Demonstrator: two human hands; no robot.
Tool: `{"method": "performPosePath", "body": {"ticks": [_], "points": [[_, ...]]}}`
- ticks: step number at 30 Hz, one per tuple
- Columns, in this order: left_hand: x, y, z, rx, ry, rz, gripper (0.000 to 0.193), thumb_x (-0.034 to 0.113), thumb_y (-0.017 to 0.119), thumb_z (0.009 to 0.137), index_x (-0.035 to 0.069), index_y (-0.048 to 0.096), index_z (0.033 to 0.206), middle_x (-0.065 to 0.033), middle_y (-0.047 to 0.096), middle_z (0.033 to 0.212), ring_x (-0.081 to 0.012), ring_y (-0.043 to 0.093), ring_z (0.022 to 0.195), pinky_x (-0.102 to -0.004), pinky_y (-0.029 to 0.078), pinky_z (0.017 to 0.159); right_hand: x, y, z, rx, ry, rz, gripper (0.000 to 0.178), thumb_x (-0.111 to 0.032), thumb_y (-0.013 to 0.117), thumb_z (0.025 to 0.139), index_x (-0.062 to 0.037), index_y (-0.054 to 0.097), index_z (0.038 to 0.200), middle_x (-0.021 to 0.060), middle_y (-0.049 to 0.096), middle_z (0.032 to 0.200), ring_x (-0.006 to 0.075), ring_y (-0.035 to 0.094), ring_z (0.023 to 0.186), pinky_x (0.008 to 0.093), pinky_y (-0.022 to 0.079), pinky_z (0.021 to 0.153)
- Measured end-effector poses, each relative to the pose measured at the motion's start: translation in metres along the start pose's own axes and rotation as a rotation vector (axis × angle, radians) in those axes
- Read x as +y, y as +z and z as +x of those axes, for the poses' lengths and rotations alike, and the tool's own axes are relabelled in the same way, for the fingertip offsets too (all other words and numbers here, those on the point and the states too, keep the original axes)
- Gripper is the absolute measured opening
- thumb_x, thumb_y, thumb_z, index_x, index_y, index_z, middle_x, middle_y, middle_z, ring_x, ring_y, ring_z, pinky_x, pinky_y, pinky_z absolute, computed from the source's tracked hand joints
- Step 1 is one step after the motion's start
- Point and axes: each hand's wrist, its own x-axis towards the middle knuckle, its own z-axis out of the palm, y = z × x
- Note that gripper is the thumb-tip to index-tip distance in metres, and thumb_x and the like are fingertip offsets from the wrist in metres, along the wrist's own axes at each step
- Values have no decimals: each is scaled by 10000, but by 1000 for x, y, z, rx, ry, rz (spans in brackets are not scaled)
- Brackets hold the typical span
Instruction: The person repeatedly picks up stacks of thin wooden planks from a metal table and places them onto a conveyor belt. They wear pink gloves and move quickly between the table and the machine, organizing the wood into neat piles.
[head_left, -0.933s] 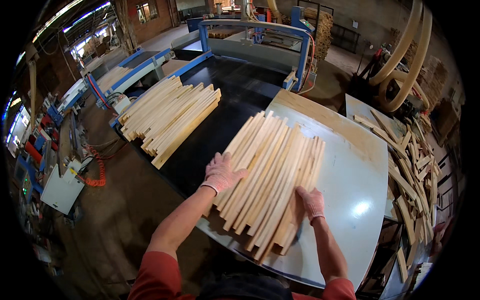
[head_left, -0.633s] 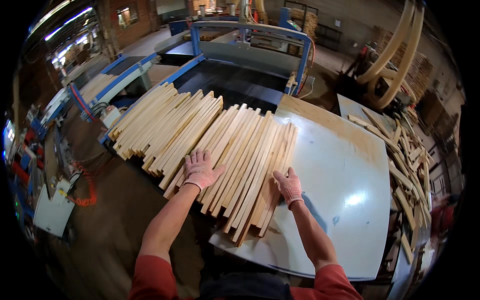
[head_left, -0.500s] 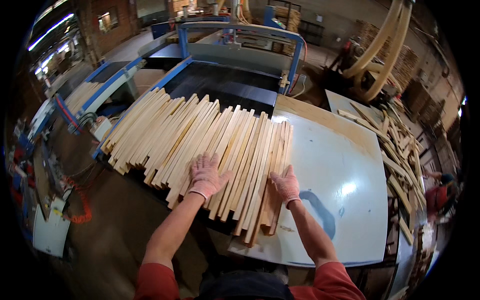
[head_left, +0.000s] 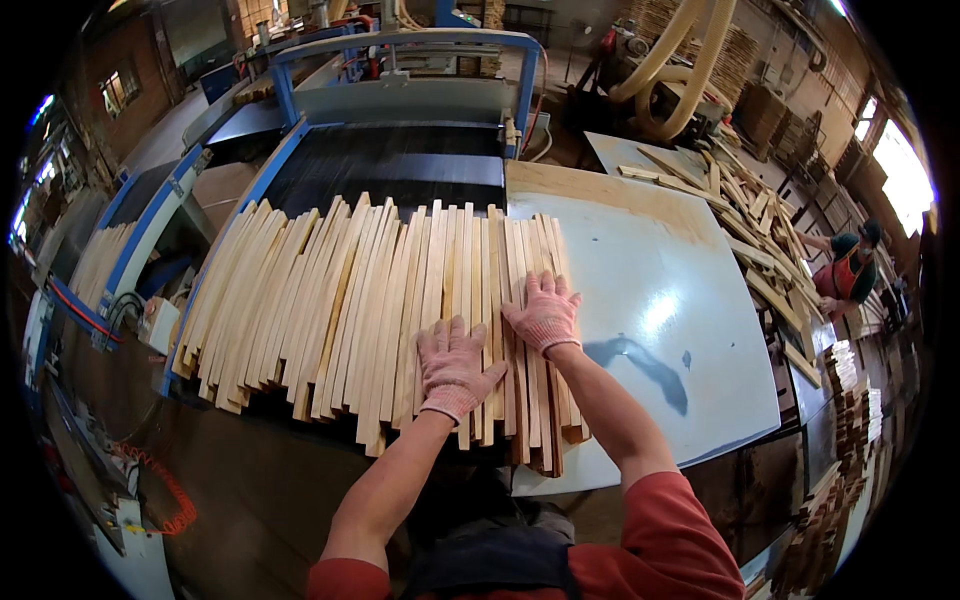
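A wide row of pale wooden strips (head_left: pixel 340 300) lies side by side, partly on a black conveyor belt (head_left: pixel 400 160) and partly on a light grey sheet-topped table (head_left: pixel 650 250). My left hand (head_left: pixel 455 368), in a pink knit glove, rests flat on the strips right of the row's middle, fingers spread. Gloved alike, my right hand (head_left: pixel 545 310) lies with fingers apart on top of the strips near the row's right end. Neither hand is wrapped around a strip. The strips' near ends are uneven, and a few at the right look darker brown.
A blue frame (head_left: pixel 410 42) spans the belt at the back. Right of the table lies a jumbled heap of wood pieces (head_left: pixel 760 220), with another person (head_left: pixel 848 265) beyond it. Thick beige hoses (head_left: pixel 685 60) hang at the back right. A red coiled hose (head_left: pixel 175 500) is at lower left.
My right hand has moved from the row's right edge onto the top of the strips. My left hand has shifted right along the row. The view has turned somewhat to the right.
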Motion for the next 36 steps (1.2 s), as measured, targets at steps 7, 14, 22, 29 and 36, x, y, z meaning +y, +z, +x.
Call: {"method": "performPosePath", "body": {"ticks": [7, 14, 22, 29, 36], "points": [[1, 15, 5, -30, -9, 110, 864, 664, 625, 939, 183, 440, 1633, -199, 297, 1740, -420, 207, 1616, -610, 58, 1304, 28, -2, 9, 25, 32, 33, 869, -580, 677, 906, -138, 452, 1620, 141, 387, 1696, 376, 298, 1590, 651, 270, 1226], [7, 15, 8, -85, -30, 202, 891, 705, 546, 964, 180, 390, 1667, -175, 268, 1758, -380, 191, 1630, -558, 42, 1323, 98, -12, 6, 34, 59, 9, 861, -605, 683, 898, -114, 503, 1583, 145, 426, 1664, 372, 314, 1574, 609, 259, 1232], [-42, -4, 3, 2, 98, -230, 804, 483, 717, 963, 85, 458, 1613, -234, 371, 1693, -432, 278, 1592, -534, 176, 1318, 52, -3, -17, -32, -31, 503, 777, -516, 694, 949, -20, 528, 1524, 235, 566, 1538, 394, 541, 1412, 458, 436, 1172], [-200, -39, -33, 330, 9, -407, 691, 269, 774, 944, 16, 525, 1537, -257, 471, 1616, -429, 420, 1516, -498, 356, 1257, 25, 47, -30, -219, 199, 787, 629, -419, 738, 951, 33, 632, 1376, 244, 738, 1247, 343, 699, 1176, 438, 523, 1014], [-432, -121, -97, 490, -537, -11, 907, 410, 781, 915, 40, 372, 1635, -258, 402, 1662, -421, 357, 1550, -504, 268, 1288, 30, 83, -24, -50, 246, 818, 631, -343, 676, 1003, 83, 573, 1456, 298, 693, 1347, 373, 667, 1288, 426, 502, 1086]]}}
